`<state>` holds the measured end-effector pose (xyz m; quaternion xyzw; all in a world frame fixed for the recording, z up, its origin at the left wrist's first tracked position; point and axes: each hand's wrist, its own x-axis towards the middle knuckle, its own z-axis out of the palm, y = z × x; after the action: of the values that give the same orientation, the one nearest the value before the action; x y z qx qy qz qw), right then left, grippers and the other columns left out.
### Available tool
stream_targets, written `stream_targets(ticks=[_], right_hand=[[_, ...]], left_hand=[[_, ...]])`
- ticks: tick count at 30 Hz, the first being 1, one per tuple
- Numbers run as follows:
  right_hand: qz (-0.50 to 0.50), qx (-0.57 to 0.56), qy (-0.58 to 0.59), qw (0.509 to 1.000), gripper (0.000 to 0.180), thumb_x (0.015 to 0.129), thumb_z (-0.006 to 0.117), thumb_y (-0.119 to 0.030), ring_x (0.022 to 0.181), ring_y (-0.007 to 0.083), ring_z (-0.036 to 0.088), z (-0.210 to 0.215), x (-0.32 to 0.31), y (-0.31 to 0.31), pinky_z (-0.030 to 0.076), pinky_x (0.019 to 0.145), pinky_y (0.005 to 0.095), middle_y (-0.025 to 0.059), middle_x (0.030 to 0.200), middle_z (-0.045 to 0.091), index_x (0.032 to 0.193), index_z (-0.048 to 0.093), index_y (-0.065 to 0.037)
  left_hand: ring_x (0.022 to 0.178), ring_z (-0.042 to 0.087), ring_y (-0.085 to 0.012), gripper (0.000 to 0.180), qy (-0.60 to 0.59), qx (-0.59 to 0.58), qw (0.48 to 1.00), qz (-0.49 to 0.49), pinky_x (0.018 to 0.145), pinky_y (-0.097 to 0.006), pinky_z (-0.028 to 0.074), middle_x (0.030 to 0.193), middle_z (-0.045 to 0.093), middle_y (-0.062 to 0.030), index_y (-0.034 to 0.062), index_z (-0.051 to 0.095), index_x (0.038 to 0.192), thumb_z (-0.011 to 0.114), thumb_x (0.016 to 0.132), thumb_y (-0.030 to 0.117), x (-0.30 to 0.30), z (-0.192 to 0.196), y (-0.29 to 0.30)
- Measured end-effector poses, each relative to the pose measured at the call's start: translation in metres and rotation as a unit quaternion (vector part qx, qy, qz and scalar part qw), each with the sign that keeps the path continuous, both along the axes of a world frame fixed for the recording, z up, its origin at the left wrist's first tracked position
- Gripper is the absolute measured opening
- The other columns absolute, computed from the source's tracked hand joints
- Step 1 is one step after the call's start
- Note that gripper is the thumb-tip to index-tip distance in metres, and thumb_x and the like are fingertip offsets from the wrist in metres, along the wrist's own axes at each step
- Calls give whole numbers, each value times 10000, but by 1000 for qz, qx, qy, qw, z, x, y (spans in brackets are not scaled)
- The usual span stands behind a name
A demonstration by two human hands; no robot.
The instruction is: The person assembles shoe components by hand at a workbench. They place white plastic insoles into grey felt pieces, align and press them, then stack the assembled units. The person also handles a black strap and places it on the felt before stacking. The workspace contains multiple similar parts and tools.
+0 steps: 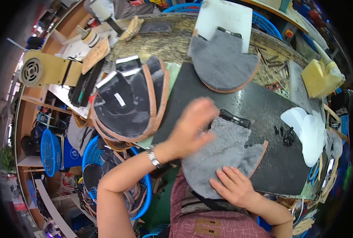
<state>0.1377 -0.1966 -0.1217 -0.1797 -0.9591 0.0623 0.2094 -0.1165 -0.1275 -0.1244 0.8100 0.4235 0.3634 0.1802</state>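
Note:
A grey fleece-lined piece [218, 156], rounded at its lower edge, lies fleece up at the near side of the black work mat, partly over the mat's edge. A tan strip trims its right side, and a black band tops it. My right hand [236, 186] rests flat on its lower part, fingers stretched and slightly apart. Over its upper left edge is my left hand [192, 127], blurred by motion, the thumb standing apart from the fingers and nothing visible in them. A similar grey fleece piece [224, 59] lies farther back, partly on a white board [228, 18].
Several dark pieces with tan edging [125, 103] are stacked at the left. White curved sheets [309, 135] and small black bits [287, 139] lie on the mat [279, 170] at the right. Blue baskets [146, 190] stand below left; a yellow block [321, 79] is far right.

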Motion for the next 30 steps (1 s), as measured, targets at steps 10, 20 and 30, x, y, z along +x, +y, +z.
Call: stream_targets(ticks=[10,20,30], right_hand=[[-137,159,17,978,522,666,678,-154,1198,310,432,21,-33,207,358,980,500,132,1232,499,1162,529,-87],[-417,-277,-95,860,210,708,716,-183,703,216,619,33,241,163,473,638,337,77,755,646,860,642,-58],[-357,-243,-186,883,332,623,760,-164,961,291,498,22,260,157,411,829,371,98,942,560,860,548,-66]], left_hand=[[1025,539,-268,391,97,51,833,543,901,-340,398,1095,578,-157,-39,567,1070,702,771,174,-244,4,16],[1049,496,-182,278,-114,76,930,341,921,-285,377,1144,510,-108,2,443,1189,496,919,46,-35,101,-66],[1197,401,-398,691,71,60,995,28,1009,-461,323,1302,407,-222,15,388,1294,677,667,-17,89,27,17]])
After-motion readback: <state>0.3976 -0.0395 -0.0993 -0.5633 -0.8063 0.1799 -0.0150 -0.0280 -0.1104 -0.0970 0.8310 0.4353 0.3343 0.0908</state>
